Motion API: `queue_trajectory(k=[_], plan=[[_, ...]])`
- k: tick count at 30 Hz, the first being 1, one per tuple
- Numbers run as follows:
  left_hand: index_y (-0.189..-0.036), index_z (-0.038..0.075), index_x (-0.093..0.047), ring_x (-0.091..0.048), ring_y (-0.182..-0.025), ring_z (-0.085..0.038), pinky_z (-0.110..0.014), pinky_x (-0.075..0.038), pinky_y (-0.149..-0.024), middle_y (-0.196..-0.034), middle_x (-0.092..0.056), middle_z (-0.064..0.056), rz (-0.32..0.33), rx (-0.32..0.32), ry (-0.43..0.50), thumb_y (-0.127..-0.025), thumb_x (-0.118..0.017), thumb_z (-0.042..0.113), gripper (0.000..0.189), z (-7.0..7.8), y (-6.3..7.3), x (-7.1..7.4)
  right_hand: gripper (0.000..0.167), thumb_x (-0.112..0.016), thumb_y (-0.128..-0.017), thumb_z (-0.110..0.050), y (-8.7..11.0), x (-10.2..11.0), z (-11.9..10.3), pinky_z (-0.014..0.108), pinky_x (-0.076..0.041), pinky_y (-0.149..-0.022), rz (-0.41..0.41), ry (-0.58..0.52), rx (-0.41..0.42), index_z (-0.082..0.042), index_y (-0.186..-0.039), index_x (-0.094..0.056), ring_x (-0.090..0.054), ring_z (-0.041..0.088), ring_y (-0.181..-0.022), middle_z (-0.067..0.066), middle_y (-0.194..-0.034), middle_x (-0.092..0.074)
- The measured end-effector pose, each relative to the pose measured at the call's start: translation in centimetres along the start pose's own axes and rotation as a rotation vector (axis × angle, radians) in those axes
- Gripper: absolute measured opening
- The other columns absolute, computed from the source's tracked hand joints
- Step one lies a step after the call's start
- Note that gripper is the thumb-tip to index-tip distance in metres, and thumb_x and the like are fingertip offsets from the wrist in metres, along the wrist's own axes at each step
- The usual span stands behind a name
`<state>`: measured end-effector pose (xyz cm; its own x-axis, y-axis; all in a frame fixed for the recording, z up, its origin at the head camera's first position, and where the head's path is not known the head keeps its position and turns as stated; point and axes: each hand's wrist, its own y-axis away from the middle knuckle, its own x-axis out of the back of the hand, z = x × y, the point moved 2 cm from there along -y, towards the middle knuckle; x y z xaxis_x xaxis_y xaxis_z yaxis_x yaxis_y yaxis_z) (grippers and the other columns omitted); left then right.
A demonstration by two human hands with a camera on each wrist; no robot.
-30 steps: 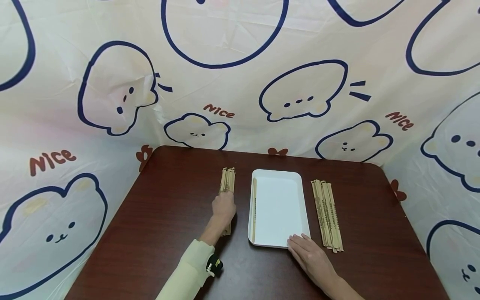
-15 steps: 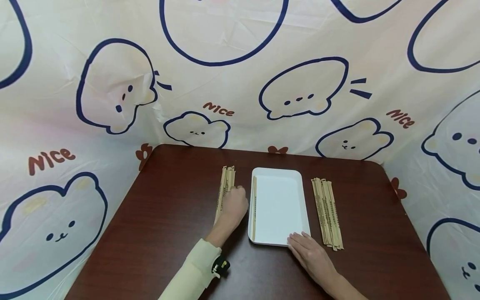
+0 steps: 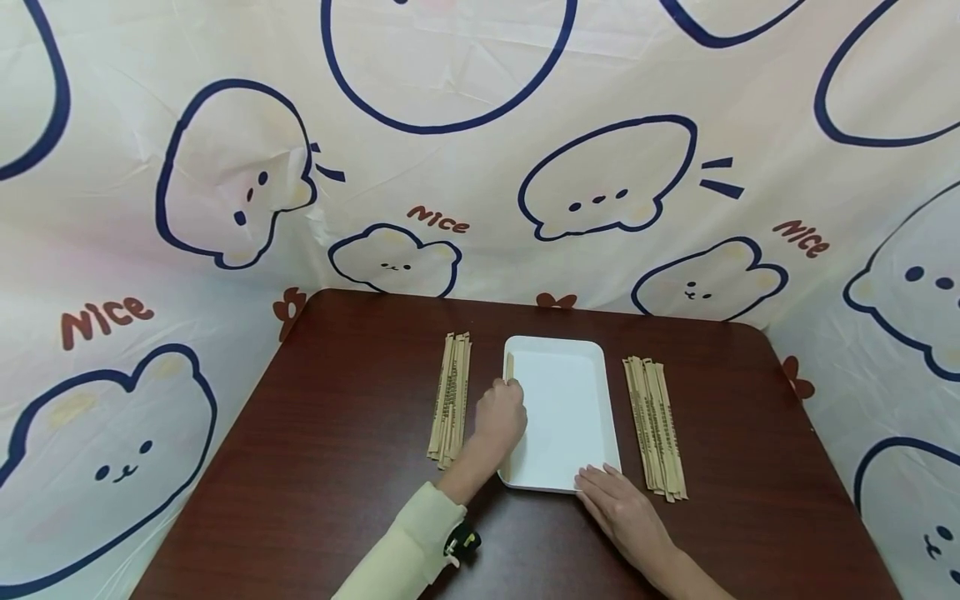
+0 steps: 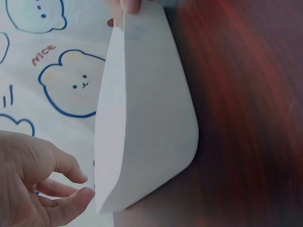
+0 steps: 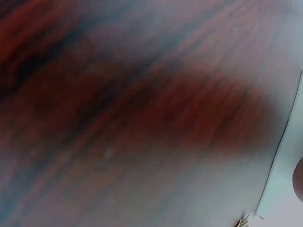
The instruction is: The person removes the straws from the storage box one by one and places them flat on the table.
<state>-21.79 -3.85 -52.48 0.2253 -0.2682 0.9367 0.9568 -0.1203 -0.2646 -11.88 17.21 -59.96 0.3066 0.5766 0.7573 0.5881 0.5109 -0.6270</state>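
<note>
My left hand [image 3: 502, 412] is over the left side of the white tray [image 3: 566, 417]. In the left wrist view, its thumb and index fingertips stand slightly apart at the rim, and no item shows between them. A thin tan paper-wrapped stick [image 3: 509, 367] lies along the tray's left edge, partly covered by this hand; whether another lies with it is hidden. My right hand [image 3: 618, 508] holds the tray's near right corner. In the left wrist view, its digits [image 4: 131, 5] straddle the rim. The right wrist view shows mostly blurred tabletop.
A bundle of printed tan paper-wrapped sticks [image 3: 452, 396] lies left of the tray. Another bundle [image 3: 655, 429] lies to its right. The dark brown table [image 3: 337, 400] reaches back to a cartoon-printed cloth [image 3: 480, 167], which also hangs at both sides.
My left hand has moved right, from the left bundle to the tray's left side. The left bundle is uncovered now. My right hand and the tray have stayed in place.
</note>
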Motion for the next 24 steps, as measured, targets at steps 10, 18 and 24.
queue_trajectory(k=[10,18,24], plan=[[-0.083,-0.005,-0.065,-0.069,-0.064,-0.024,-0.028,-0.056,-0.047,-0.073,-0.062,-0.015,-0.081,-0.012,-0.053,-0.085,-0.072,0.004,0.011,1.6,0.9,-1.5,0.031,-0.058,-0.101,-0.027,0.0,0.0,0.0,0.052,-0.053,-0.092,-0.008,-0.004,-0.004,-0.002,-0.105,-0.076,-0.069,0.027,-0.103,0.011,-0.110,-0.073],[-0.089,-0.006,-0.067,-0.069,-0.063,-0.025,-0.030,-0.056,-0.047,-0.072,-0.064,-0.016,-0.078,-0.004,-0.080,-0.084,-0.071,0.004,0.013,2.1,1.0,-2.2,0.026,-0.063,-0.098,-0.023,0.0,0.0,0.0,0.052,-0.052,-0.093,-0.014,-0.010,-0.010,-0.001,-0.106,-0.076,-0.069,0.027,-0.103,0.011,-0.110,-0.072],[-0.087,-0.006,-0.066,-0.068,-0.063,-0.025,-0.031,-0.057,-0.048,-0.072,-0.064,-0.016,-0.095,0.016,-0.054,-0.084,-0.071,0.004,0.011,2.2,1.2,-2.6,0.028,-0.062,-0.100,-0.025,0.0,0.1,0.0,0.052,-0.052,-0.092,-0.024,-0.007,-0.020,-0.001,-0.106,-0.076,-0.069,0.027,-0.103,0.011,-0.110,-0.072]])
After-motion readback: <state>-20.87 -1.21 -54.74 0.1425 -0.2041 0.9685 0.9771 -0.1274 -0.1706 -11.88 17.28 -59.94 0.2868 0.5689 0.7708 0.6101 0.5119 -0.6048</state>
